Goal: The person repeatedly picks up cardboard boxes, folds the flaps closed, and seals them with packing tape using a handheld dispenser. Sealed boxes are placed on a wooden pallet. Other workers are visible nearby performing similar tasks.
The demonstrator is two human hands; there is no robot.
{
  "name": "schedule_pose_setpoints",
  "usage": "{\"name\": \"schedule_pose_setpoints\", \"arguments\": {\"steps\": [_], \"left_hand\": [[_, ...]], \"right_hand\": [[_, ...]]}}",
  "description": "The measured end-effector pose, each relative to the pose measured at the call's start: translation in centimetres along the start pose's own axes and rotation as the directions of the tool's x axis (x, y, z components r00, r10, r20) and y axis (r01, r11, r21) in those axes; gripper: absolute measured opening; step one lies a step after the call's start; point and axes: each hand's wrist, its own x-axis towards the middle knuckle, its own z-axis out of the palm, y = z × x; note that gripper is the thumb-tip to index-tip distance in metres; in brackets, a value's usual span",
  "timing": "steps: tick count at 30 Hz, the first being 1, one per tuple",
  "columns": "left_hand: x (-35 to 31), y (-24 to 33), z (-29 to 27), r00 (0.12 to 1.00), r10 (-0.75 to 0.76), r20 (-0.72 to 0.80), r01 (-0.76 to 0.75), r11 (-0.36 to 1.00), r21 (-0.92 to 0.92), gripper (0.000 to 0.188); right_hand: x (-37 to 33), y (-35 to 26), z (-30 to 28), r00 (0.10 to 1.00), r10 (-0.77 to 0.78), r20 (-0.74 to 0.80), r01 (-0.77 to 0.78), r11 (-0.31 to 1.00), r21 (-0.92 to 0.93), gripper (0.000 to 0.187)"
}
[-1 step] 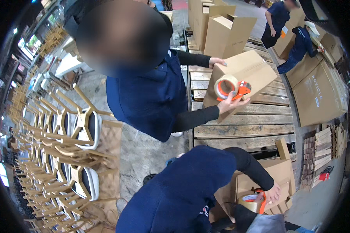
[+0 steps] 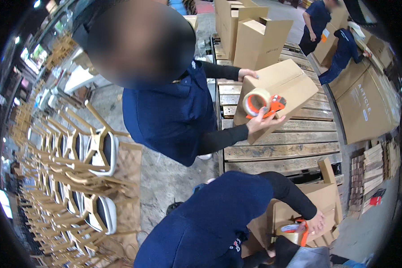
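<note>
Looks like box-taping to me: a co-worker's fingers (image 2: 260,119) grip an orange tape dispenser (image 2: 278,104) against a tilted carton (image 2: 286,80) over the slatted counter (image 2: 277,152), while another's hand (image 2: 316,223) looks spread on a second carton (image 2: 295,207). Wearer's own hands are out of frame, so can't tell their fingers. Next move probably calls for steadying the seam.

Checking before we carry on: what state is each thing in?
Upper tape dispenser, loaded, held in a co-worker's hand.
Upper box, flaps shut on the seamed face, tilted.
Lower tape dispenser, loaded.
Lower box, open or shut unclear.
Tall box, top flap standing up.
Chairs, undersides showing.
</note>
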Motion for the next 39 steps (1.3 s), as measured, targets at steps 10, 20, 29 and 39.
{"name": "schedule_pose_setpoints", "arguments": {"steps": [10, 20, 29, 39], "left_hand": [[-1.1, 0.6, 1.1, 0.99, -0.139, 0.016, 0.139, 0.967, -0.212, 0.048], [-6.2, 7.5, -4.2, 0.982, -0.191, -0.016, 0.18, 0.948, -0.263, 0.05], [-7.5, 9.3, -6.2, 0.974, -0.212, 0.08, 0.226, 0.879, -0.419, 0.056], [-7.1, 9.3, -6.6, 0.964, -0.177, 0.198, 0.256, 0.819, -0.514, 0.061]], "right_hand": [[-7.2, -0.8, 0.8, 0.999, 0.001, -0.054, -0.005, 0.996, -0.087, 0.03], [-13.1, 1.0, 2.6, 0.819, -0.573, -0.005, 0.545, 0.782, -0.304, 0.04], [-16.3, 3.2, 3.5, 0.884, -0.462, 0.076, 0.467, 0.858, -0.214, 0.046], [-23.1, 11.1, 0.1, 0.876, -0.449, 0.175, 0.481, 0.837, -0.261, 0.038]]}}
